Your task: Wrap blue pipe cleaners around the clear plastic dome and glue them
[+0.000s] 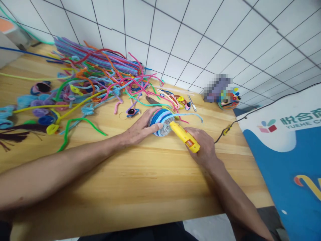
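My left hand (144, 129) is closed around a clear plastic bottle (165, 127) that lies on its side. Blue, light blue and purple pipe cleaners (159, 115) are wound round the bottle. One light blue pipe cleaner (187, 114) leaves the wrapping and sticks out to the right. In my right hand (204, 144) is a yellow hot glue gun (184, 135), gripped by its handle. Its nozzle points at the bare plastic, right by the wrapping; whether it touches is too small to tell. A black cord (220, 135) runs from near my right hand to the upper right.
Many loose pipe cleaners (100, 80) and a stacked bundle (97, 60) cover the table's back left. Pliers (151, 100), a silver pen-like stick (192, 103) and a decorated pot (227, 99) lie towards the tiled wall (190, 43). A printed board (283, 150) stands right.
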`<state>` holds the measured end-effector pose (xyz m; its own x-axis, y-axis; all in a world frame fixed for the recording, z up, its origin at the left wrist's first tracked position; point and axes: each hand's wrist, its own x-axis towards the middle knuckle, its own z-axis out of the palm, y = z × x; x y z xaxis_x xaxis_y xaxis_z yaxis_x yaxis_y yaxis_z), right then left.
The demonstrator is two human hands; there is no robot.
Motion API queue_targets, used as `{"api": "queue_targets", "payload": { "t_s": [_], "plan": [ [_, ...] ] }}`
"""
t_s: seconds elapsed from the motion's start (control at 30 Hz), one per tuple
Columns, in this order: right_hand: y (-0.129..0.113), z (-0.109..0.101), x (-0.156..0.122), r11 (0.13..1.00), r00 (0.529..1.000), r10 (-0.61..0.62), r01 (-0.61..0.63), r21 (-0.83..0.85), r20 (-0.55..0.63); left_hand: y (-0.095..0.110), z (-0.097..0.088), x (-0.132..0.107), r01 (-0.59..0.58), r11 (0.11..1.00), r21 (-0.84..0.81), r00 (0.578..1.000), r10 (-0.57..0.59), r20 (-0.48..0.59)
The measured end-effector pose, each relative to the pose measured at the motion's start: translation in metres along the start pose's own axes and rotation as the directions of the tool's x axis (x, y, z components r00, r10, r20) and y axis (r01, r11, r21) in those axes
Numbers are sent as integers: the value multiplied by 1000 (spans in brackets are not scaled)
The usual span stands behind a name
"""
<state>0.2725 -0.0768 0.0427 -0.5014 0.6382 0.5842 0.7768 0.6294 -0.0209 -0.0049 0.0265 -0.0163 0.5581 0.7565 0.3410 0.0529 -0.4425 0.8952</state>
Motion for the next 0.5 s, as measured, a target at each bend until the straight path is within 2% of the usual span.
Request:
{"api": "queue_targets", "payload": {
  "t_s": [0.5],
  "plan": [
    [0,-1,-2,999,1000,7,-7,43,-4,-1,0,-1,-7,1000,-25,1000,7,1]
  ]
}}
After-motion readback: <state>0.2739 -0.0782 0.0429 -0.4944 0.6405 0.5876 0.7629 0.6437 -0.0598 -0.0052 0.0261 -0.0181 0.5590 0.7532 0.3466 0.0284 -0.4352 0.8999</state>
